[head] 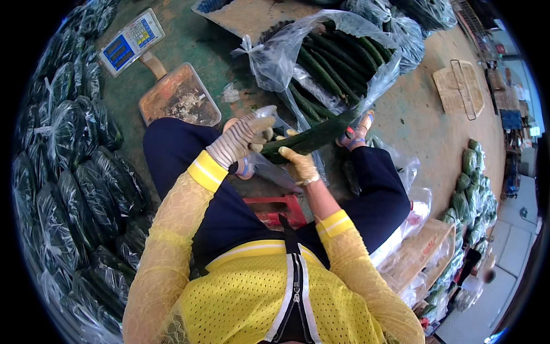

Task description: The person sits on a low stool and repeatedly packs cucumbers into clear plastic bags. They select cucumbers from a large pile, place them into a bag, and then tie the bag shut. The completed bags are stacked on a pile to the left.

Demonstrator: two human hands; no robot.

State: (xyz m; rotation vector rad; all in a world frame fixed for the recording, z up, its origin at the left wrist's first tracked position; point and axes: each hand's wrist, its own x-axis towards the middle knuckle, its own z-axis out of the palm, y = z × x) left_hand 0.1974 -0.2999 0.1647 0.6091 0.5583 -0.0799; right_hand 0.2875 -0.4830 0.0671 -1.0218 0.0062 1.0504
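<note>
My right hand [303, 165], in a pale yellow glove, grips a long dark green cucumber [316, 138], thumb on the near side and fingertips beyond it. The cucumber's left end reaches to my left hand [245, 136]. That hand wears a striped, dirty glove, and its curled fingers hold a thin clear plastic bag [273, 170]. The bag hangs between my knees, partly hidden by hands and cucumber. Beyond my hands lies a large open plastic sack [275, 64] full of cucumbers [335, 60], its near left corner knotted.
A digital scale [178, 96] with a dirty pan stands front left. Bagged cucumbers [81, 193] are piled along my left. A red plastic stool [279, 208] is beneath me. To the right are a plastic basket [459, 88], a crate [419, 247] and more bagged produce [470, 198].
</note>
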